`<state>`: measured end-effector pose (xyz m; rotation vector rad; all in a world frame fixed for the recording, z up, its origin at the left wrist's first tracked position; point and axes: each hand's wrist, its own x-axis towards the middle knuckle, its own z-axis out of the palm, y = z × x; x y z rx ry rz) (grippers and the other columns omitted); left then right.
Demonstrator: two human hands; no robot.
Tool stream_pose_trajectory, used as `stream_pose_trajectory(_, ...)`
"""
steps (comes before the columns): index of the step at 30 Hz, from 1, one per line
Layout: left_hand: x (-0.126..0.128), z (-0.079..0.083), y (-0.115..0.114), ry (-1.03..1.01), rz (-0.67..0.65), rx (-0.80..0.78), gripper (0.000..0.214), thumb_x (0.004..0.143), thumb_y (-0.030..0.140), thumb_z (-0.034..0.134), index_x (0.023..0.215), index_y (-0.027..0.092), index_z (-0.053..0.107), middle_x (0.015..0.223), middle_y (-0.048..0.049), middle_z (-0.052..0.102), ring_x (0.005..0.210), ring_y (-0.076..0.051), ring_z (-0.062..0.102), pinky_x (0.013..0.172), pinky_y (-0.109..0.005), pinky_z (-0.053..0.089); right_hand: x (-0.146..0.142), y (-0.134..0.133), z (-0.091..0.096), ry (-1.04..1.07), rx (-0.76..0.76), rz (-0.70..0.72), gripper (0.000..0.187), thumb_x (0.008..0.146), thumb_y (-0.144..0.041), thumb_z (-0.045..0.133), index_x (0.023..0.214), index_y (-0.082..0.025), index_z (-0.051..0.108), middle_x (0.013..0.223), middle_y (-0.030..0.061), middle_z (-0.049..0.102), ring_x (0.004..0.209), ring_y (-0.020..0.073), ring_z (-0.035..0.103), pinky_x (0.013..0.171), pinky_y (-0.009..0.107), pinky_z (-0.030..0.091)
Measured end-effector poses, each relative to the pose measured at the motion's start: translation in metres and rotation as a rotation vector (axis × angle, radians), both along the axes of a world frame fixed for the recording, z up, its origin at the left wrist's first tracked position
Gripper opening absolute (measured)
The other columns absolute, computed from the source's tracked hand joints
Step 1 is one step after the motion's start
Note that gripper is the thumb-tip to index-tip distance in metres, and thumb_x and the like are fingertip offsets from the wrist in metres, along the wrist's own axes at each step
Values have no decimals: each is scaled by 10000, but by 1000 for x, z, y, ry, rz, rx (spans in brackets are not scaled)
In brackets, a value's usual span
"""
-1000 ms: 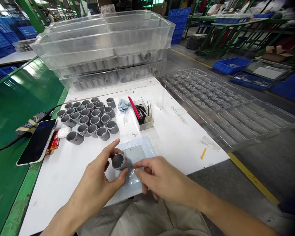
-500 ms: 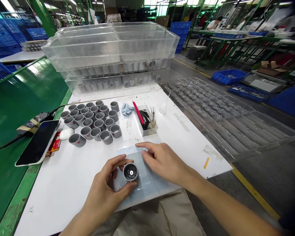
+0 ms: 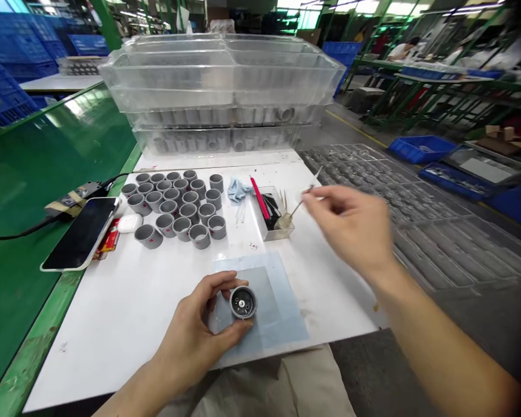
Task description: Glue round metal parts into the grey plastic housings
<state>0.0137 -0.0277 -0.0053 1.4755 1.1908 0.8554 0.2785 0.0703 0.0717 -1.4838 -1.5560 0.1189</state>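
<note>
The left hand (image 3: 195, 324) curls thumb and fingers around a grey cylinder (image 3: 244, 302), its open end turned up to show a dark inner part; this sits over a pale blue sheet (image 3: 289, 327) that reaches the near edge of the white counter (image 3: 125, 313). The right hand (image 3: 356, 229), slightly blurred, pinches a thin tool (image 3: 298, 207), its tip at the mouth of a small jar (image 3: 283, 221) in a clear box (image 3: 279, 234). A red pen-like tool (image 3: 260, 198) leans in the box, left of the jar. White surface stretches wide between the left hand and the counter's left edge, while the right forearm crosses the right edge. Farther left, grey cylinders (image 3: 182, 228) stand grouped; a phone (image 3: 81, 234) overlaps the green left border, and stacked clear trays (image 3: 226, 87) close off the far side
</note>
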Motion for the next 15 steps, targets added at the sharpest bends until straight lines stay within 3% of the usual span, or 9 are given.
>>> stream_pose_trajectory(2, 1, 1, 0, -17, -6, 14, 595, 830, 172, 787, 1310, 407, 525, 1276, 71, 737, 1197, -162, 639, 1040, -325, 484, -4, -12, 11, 91, 237, -87, 129, 862, -291, 769, 902, -178, 817, 691, 6, 700, 597, 137, 586, 578, 281, 432)
stream_pose_trajectory(4, 1, 2, 1, -16, -2, 18, 605, 829, 158, 789, 1309, 411, 524, 1279, 80, 738, 1196, -151, 642, 1037, -306, 488, -13, -32, 17, 163, 344, -123, 117, 861, -289, 782, 917, -193, 817, 815, 35, 760, 654, 148, 627, 591, 288, 456)
stream_pose_trajectory(6, 2, 2, 1, -20, 8, 19, 611, 836, 162, 790, 1319, 416, 516, 1294, 81, 736, 1204, -151, 644, 1034, -304, 491, -25, -54, 17, 202, 293, -70, 100, 862, -284, 789, 949, -243, 815, 870, 19, 781, 645, 140, 633, 545, 275, 459)
stream_pose_trajectory(9, 1, -1, 2, -42, 11, 35, 604, 854, 188, 794, 1334, 418, 511, 1301, 69, 734, 1204, -169, 651, 1030, -324, 495, -44, -80, 4, 173, 120, 155, 120, 872, -224, 766, 953, -308, 794, 721, -43, 731, 565, 122, 612, 476, 241, 467)
stream_pose_trajectory(12, 1, -2, 2, -52, 9, 43, 607, 872, 200, 790, 1359, 422, 504, 1300, 54, 728, 1152, -180, 665, 996, -334, 507, -57, -88, -15, 169, -50, 371, 123, 891, -170, 717, 949, -270, 761, 665, -57, 683, 532, 95, 592, 493, 215, 492)
stream_pose_trajectory(15, 0, -1, 2, -27, 8, 37, 612, 874, 190, 787, 1362, 428, 504, 1283, 58, 732, 1065, -167, 675, 930, -312, 527, -65, -86, -29, 189, -89, 446, 88, 901, -158, 690, 940, -205, 753, 639, -51, 652, 514, 77, 558, 479, 207, 464)
